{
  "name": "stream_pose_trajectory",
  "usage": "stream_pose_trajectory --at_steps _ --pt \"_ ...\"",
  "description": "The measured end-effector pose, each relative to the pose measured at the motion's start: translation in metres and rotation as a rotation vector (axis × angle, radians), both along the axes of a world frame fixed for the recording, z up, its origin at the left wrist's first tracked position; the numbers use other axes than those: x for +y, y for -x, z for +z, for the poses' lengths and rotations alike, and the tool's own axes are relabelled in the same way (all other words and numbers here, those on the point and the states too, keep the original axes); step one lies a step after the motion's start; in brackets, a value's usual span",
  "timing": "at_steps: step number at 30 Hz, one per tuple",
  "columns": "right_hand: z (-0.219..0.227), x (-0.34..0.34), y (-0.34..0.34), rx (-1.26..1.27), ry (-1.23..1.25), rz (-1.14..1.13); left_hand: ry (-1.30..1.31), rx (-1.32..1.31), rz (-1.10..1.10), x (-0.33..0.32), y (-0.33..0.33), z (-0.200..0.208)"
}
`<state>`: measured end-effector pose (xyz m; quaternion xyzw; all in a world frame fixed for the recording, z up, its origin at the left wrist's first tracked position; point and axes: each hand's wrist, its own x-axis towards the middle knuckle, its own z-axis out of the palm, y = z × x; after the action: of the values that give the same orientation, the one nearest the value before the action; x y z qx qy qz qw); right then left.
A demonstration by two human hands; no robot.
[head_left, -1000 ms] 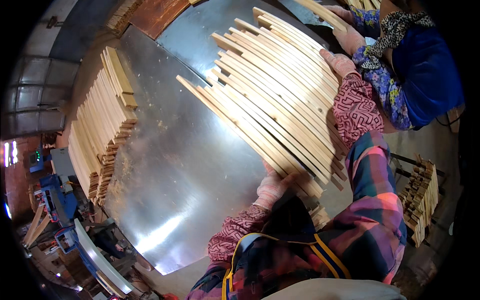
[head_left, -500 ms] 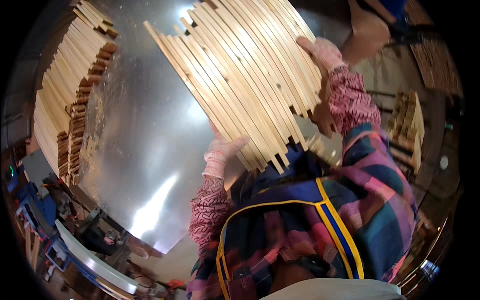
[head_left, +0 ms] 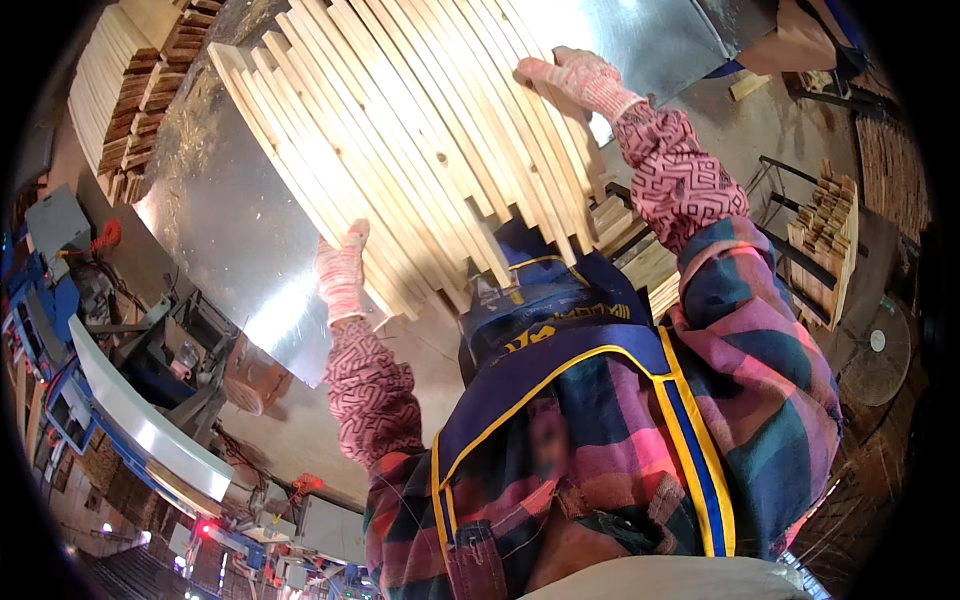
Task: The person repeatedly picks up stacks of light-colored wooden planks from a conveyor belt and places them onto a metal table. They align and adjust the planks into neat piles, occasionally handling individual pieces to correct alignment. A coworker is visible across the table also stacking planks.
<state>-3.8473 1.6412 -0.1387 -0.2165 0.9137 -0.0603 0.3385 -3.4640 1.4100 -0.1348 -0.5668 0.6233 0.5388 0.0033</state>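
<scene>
A broad row of pale wooden strips (head_left: 400, 150), laid side by side with uneven ends, is held between my two gloved hands. My left hand (head_left: 342, 272) grips the left edge near the close end, thumb up on the wood and the other fingers along the side. At the right edge, farther from me, my right hand (head_left: 585, 78) presses in, its thumb over the outer strip; its lower fingers are partly hidden. The strips lie over a shiny metal table (head_left: 240, 205), and their near ends reach toward my dark blue apron (head_left: 560, 300).
More wooden strips (head_left: 110, 85) are stacked on the table's far left. On the right, a rack (head_left: 825, 240) carries short stacked wood. Several strips (head_left: 640, 250) lie below my right forearm. Machinery with a pale curved beam (head_left: 150, 410) stands at lower left. Another person's arm (head_left: 790, 45) shows at upper right.
The row of strips and both hands have shifted left in the view, and the viewpoint has moved as well. Both hands keep their hold on the strips.
</scene>
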Motion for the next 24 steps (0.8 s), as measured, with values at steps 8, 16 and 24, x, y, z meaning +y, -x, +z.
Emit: stream_pose_trajectory --at_steps 8,16,24 --pt "-0.057 -0.010 0.065 -0.436 1.007 -0.856 0.042 0.200 0.198 -0.078 -0.042 -0.058" --pt "-0.032 -0.087 0.050 -0.089 0.684 -0.564 -0.260 0.657 0.644 -0.133 0.071 -0.066" --pt "0.013 -0.083 0.036 -0.983 0.902 -0.811 -0.468 0.431 0.487 -0.118 0.094 -0.042"
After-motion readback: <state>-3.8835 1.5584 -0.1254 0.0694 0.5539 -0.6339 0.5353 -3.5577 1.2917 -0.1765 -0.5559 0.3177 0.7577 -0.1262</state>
